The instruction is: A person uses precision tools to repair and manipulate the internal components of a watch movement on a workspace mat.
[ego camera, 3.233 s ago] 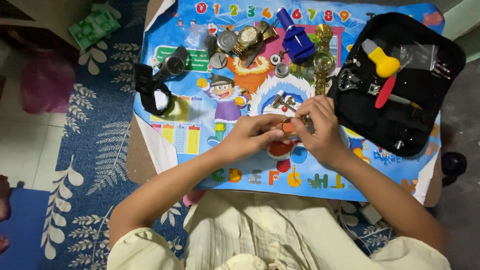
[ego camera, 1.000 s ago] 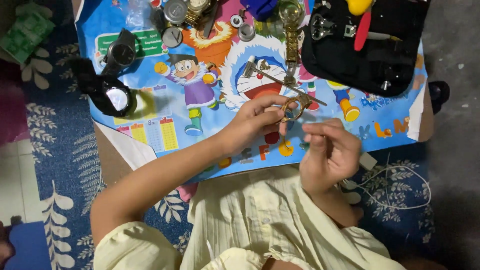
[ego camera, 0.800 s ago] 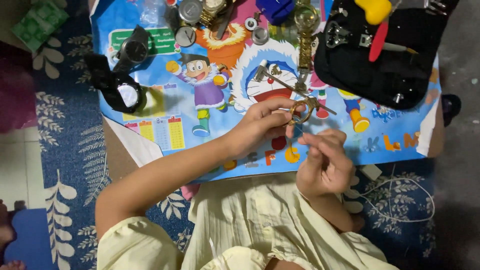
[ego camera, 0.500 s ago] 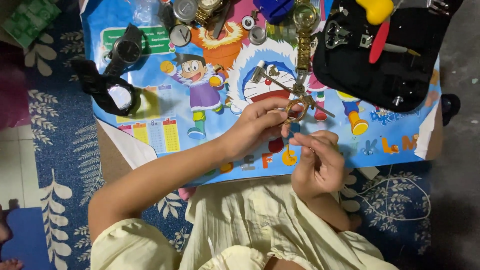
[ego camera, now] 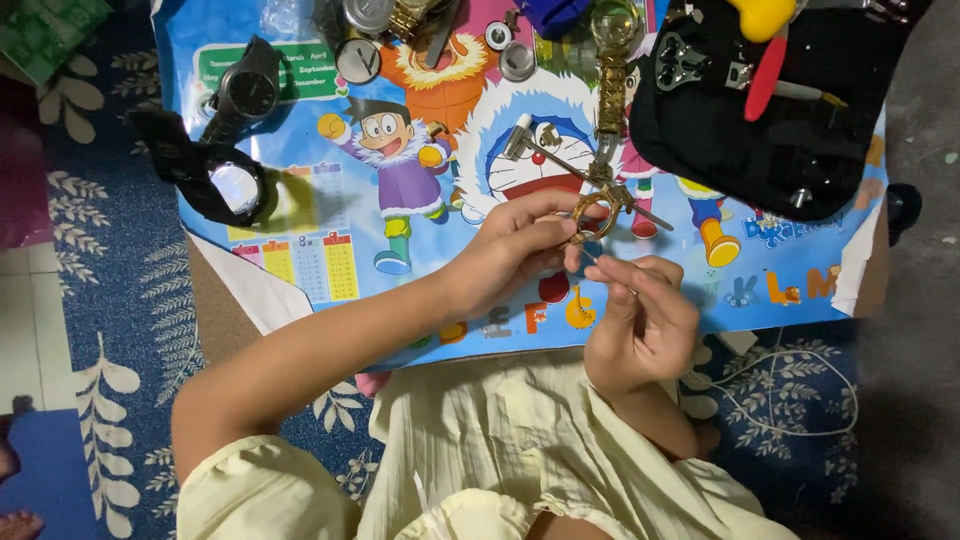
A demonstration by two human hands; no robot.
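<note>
**Both hands on a small brass ring, centre frame**

Left hand (ego camera: 515,250) pinches a small gold-coloured ring-shaped part (ego camera: 590,212) between thumb and fingertips, holding it just above the cartoon mat (ego camera: 420,180), centre of frame. The ring sits right at the crossing of a metal scissor-like tool (ego camera: 560,165) lying on the mat; can't tell if they touch.

Right hand (ego camera: 640,325) is just below and right of the ring, fingers curled in tight, tips pinched together. Something thin may be between them, too small to tell. Fingertips close to the ring, not clearly touching.

Around it:
- Gold watch with link band (ego camera: 612,60), upper centre, band running down toward the ring.
- Black tool pouch (ego camera: 800,130), upper right, with a red-handled tool (ego camera: 765,80) and a yellow piece (ego camera: 762,15) on it.
- Black wristwatch (ego camera: 245,95), upper left.
- Black eye loupe (ego camera: 225,185) just below the wristwatch, at the mat's left edge.
- Loose round watch cases (ego camera: 358,58), top centre.
- Blue floral rug (ego camera: 110,280) under everything.
</note>
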